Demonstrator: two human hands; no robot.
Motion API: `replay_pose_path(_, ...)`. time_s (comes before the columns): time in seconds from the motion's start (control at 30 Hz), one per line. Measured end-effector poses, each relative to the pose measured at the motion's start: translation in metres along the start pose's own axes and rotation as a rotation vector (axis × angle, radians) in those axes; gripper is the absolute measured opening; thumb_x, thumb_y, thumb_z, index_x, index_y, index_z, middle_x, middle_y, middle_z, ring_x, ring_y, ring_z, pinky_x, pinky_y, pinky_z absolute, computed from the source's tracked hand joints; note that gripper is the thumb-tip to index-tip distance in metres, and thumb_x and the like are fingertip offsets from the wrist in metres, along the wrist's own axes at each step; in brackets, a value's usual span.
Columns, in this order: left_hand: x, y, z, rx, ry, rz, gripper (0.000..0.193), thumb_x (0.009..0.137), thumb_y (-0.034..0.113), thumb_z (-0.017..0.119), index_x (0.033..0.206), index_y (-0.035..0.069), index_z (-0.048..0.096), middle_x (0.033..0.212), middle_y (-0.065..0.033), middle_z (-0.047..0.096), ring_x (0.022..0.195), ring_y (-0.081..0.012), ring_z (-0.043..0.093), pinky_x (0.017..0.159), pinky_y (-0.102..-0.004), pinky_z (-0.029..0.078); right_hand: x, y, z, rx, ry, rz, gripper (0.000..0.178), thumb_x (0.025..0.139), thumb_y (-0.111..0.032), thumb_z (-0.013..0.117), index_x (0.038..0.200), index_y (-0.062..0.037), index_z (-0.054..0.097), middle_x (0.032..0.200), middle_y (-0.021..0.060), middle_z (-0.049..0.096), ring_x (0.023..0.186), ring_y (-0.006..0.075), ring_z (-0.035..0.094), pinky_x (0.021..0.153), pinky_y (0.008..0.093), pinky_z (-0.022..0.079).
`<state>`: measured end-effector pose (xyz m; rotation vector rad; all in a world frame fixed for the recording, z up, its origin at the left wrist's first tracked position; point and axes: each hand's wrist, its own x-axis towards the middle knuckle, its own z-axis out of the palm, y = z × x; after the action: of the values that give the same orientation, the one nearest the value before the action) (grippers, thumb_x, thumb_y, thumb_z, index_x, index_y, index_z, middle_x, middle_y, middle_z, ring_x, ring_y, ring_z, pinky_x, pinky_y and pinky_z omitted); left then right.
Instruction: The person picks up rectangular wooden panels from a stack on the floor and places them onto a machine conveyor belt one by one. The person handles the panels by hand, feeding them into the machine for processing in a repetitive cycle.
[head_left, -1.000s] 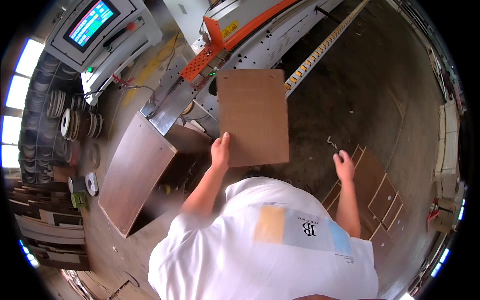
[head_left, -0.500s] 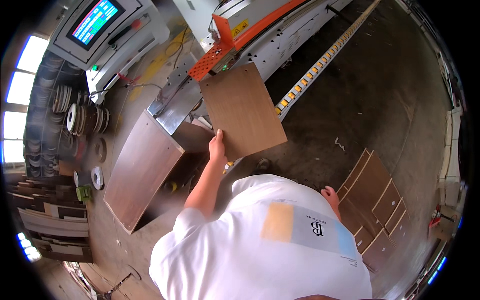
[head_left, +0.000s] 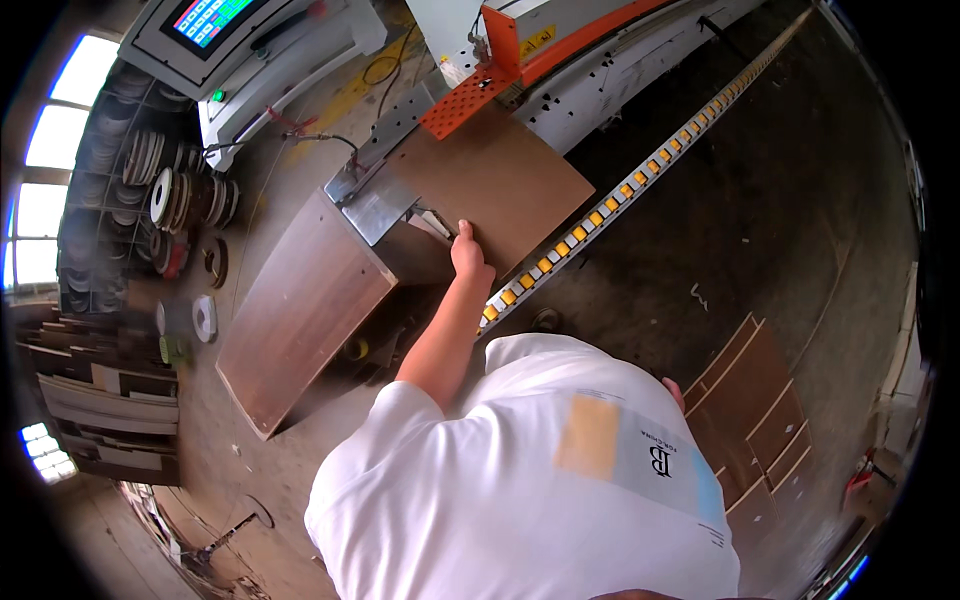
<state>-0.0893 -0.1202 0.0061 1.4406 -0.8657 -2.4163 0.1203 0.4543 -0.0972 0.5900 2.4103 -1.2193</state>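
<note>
A flat brown wood panel point(head_left: 510, 185) lies at the infeed of a long machine point(head_left: 590, 105), its far edge beneath an orange perforated guard point(head_left: 470, 102). My left hand point(head_left: 467, 252) grips the panel's near edge, thumb on top and the other fingers hidden below. The panel's left corner reaches over a shiny metal plate point(head_left: 380, 205). Beside its right side runs a rail with yellow rollers point(head_left: 597, 217). My right hand point(head_left: 674, 392) hangs low at my right side, mostly hidden by my white shirt, so its fingers do not show.
A wooden cabinet-like stand point(head_left: 305, 310) is left of my forearm. Stacked brown panels point(head_left: 745, 400) lie on the floor to the right. A control console point(head_left: 250, 50) with a lit screen and rolls of edging strip point(head_left: 180, 198) stand at the far left.
My left hand has pushed the panel forward and turned it, bringing its far edge under the orange guard. My right hand has slipped further behind my shirt. The view has shifted slightly.
</note>
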Motion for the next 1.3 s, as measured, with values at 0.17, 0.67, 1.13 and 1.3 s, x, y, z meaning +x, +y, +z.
replay_pose_path(0.17,0.034,-0.02,0.032,0.026,-0.04,0.014,0.061,0.103,0.045,0.057,0.145,0.003,0.048,0.152,-0.0117,0.048,0.136,-0.0307,0.046,0.116,-0.0507,0.032,-0.018,-0.053,0.005,0.016,0.029,0.124,0.049,0.091,-0.035,0.073,0.129,-0.0058,0.065,0.114,0.0142,0.073,0.105,0.0218,0.069,0.09,0.0337,0.053)
replay_pose_path(0.67,0.002,-0.055,0.176,0.434,-0.152,-0.058,0.05,0.103,0.041,0.056,0.137,0.005,0.054,0.139,-0.0136,0.056,0.123,-0.0314,0.055,0.102,-0.05,0.046,-0.191,0.036,0.081,0.259,0.405,0.464,0.047,0.087,-0.041,0.07,0.121,-0.0088,0.068,0.113,0.0118,0.074,0.105,0.0268,0.07,0.091,0.0382,0.055)
replay_pose_path(1.13,-0.064,-0.18,0.151,0.946,-0.969,0.265,0.034,0.099,0.027,0.057,0.122,0.004,0.061,0.119,-0.0127,0.065,0.106,-0.0262,0.063,0.091,-0.0422,0.049,-0.261,0.167,0.148,0.452,0.382,0.465,0.04,0.09,-0.045,0.064,0.105,-0.0097,0.076,0.101,0.0104,0.073,0.093,0.0234,0.068,0.084,0.0374,0.054)
replay_pose_path(1.3,-0.224,-0.293,0.116,1.16,-1.066,-0.093,0.023,0.097,0.024,0.065,0.112,0.007,0.064,0.099,-0.0064,0.069,0.086,-0.0174,0.064,0.076,-0.0342,0.053,-0.284,0.221,0.135,0.765,0.554,0.502,0.041,0.088,-0.044,0.066,0.105,-0.0084,0.076,0.091,0.0091,0.073,0.086,0.0218,0.068,0.078,0.0377,0.054)
